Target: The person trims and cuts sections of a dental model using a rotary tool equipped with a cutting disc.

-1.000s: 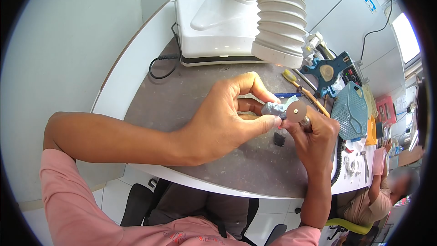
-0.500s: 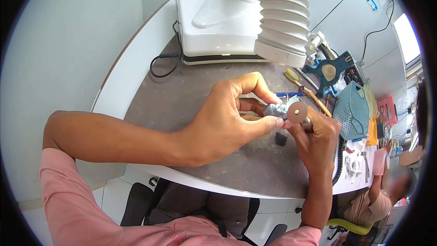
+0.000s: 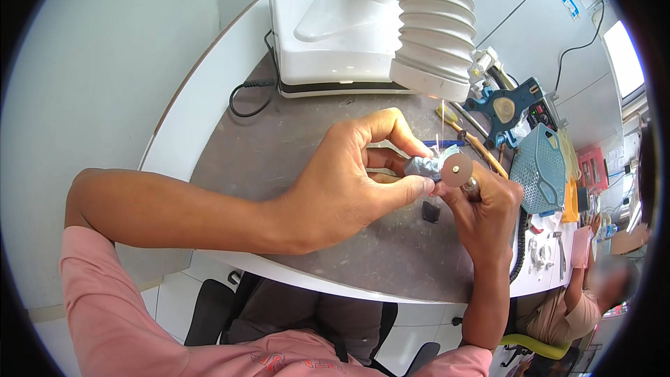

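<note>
My left hand (image 3: 349,181) pinches a small, lumpy grey-blue piece (image 3: 421,167) between thumb and fingers; its exact kind I cannot make out. My right hand (image 3: 488,206) is closed around a rotary handpiece (image 3: 472,188), mostly hidden by the fingers. On its end sits a round brown cutting disc (image 3: 457,169), right against the right side of the grey piece. Thin bright streaks like sparks rise from where they meet. Below the hands a small dark block (image 3: 430,212) lies on the grey worktop (image 3: 335,258).
A white box-shaped unit (image 3: 335,35) stands at the back, and a ribbed suction hose (image 3: 436,35) hangs above the hands. Rightward are a brush (image 3: 447,114), a blue stand (image 3: 505,109), a teal basket (image 3: 541,171) and a coiled black cord (image 3: 520,248). Another person (image 3: 565,304) sits at far right.
Spark-like streaks now reach up from the disc toward the hose mouth, longer than before. Both hands stay almost in the same place, with the same grips.
</note>
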A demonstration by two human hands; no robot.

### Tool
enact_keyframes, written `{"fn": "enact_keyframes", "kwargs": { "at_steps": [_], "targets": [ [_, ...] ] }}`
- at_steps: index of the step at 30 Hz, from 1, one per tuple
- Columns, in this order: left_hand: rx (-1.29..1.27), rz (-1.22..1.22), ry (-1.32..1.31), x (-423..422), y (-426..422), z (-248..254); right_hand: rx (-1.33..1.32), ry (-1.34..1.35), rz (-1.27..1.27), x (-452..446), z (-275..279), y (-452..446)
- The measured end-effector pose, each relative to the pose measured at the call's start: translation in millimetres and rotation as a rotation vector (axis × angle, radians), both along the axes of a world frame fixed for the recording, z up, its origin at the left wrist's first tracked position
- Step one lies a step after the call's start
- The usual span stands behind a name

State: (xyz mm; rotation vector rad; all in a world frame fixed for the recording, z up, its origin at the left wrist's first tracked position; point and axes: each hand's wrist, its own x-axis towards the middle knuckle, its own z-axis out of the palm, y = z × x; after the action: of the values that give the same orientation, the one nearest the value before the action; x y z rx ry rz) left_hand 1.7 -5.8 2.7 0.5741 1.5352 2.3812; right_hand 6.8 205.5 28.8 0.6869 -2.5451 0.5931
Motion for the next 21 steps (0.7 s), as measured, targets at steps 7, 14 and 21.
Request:
{"fn": "enact_keyframes", "kwargs": {
  "at_steps": [7,14,21],
  "targets": [
    [-0.006,-0.016,-0.008,-0.4,-0.8,1.1,0.016,-0.003,-0.012,-0.3,-0.9,1.4],
    [-0.072,0.024,0.052,-2.2,-1.9,0.1,-0.019,-0.026,-0.012,-0.2,0.5,1.7],
    [-0.061,0.036,0.047,-1.7,-1.0,-0.8,-0.021,-0.026,-0.001,-0.4,0.6,0.5]
  ]
}}
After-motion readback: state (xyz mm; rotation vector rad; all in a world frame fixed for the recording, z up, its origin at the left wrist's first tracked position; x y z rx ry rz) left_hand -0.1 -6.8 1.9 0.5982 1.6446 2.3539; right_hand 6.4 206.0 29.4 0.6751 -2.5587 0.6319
